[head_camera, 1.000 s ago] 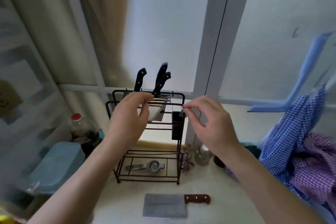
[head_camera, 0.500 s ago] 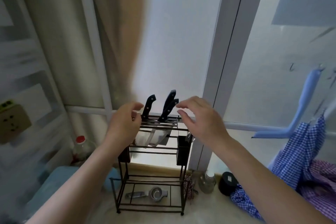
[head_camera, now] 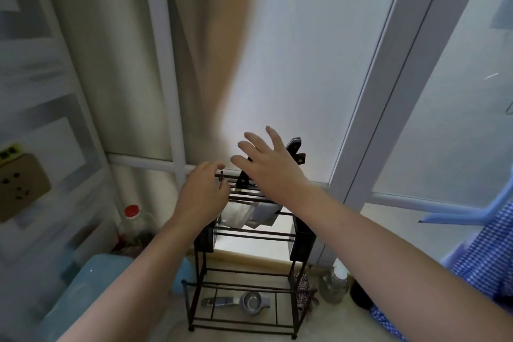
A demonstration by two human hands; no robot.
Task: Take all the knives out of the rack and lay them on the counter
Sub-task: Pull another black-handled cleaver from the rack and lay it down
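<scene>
- Here, the knives stand in the top of the black wire rack, black handles poking up and leaning right, broad steel blades hanging down between the upper bars.
- The rack itself stands on the pale counter, close against the window frame.
- The right hand is raised in front of the handles with its fingers spread wide, gripping nothing; it hides part of the handles, so I cannot count them exactly.
- The left hand sits at the rack's top left corner, fingers curled loosely at the top bars; whether they truly clasp a bar I cannot tell.
- On the rack's bottom shelf lies a metal squeezer.
- Just right of the rack stands a small glass bottle; further right, blue checked cloth hangs at the edge.
- To the left are a red-capped bottle and a light blue container.
- A beige curtain hangs behind, against the frosted window.
</scene>
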